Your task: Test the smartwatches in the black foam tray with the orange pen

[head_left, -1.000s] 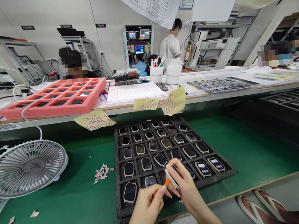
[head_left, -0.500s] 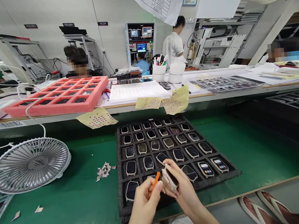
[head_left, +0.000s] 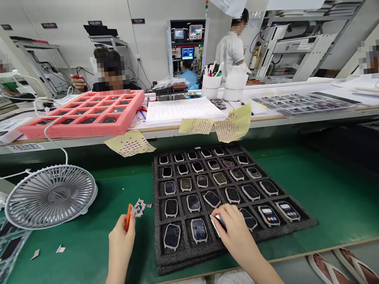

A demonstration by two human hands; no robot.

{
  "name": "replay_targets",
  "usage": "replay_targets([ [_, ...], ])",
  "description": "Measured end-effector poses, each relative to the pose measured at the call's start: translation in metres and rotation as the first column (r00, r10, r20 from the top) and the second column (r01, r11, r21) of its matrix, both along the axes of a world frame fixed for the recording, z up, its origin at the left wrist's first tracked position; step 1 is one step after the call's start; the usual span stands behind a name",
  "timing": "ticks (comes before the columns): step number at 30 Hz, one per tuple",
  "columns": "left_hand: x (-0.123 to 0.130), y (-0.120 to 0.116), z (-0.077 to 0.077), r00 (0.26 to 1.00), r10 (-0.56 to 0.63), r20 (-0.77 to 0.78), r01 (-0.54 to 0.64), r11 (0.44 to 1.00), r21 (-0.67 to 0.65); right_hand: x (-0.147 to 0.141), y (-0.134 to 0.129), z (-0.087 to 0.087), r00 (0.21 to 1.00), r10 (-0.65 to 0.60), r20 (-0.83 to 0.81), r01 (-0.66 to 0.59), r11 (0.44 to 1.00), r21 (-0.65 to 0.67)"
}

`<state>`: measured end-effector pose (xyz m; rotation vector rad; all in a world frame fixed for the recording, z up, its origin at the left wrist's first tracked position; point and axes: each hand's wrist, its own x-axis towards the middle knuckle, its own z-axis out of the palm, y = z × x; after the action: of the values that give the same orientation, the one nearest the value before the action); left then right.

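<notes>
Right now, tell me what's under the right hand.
The right hand covers a watch in the black foam tray; only its pale edge shows, its screen is hidden.

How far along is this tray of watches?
Done, seemingly: two front-right smartwatches show colourful screens. In hand: the right hand rests on a watch in the black foam tray while the left hand holds an orange tool. Left: the remaining watches, screens dark.

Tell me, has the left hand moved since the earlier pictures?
Yes. The left hand, holding the orange tool, has moved left, off the foam tray, and is now beyond the tray's left edge, above the green mat.
</notes>
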<state>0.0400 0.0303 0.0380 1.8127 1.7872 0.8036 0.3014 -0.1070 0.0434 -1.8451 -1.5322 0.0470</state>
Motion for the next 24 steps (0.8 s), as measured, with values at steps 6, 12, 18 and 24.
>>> replay_targets([
  [6, -0.002, 0.002, -0.002, 0.999, 0.046, -0.017, -0.047, 0.996, -0.072, -0.033, 0.003, 0.011, 0.966, 0.151, 0.210, -0.135, 0.987, -0.091],
  [12, 0.014, -0.040, 0.030, 0.949, -0.162, 0.272, 0.176, 0.984, -0.029, -0.051, 0.011, 0.011, 0.972, 0.220, -0.080, -0.231, 0.955, -0.183],
  [18, 0.052, -0.083, 0.041, 0.694, -0.422, 0.584, 0.609, 0.776, -0.163, -0.047, 0.017, 0.025, 0.473, 0.186, -0.861, -0.323, 0.946, 0.026],
  [24, 0.077, -0.094, 0.043, 0.574, -0.470, 0.671, 0.733, 0.660, -0.164, -0.047, 0.018, 0.034, -0.089, 0.137, -0.987, -0.264, 0.952, 0.156],
])
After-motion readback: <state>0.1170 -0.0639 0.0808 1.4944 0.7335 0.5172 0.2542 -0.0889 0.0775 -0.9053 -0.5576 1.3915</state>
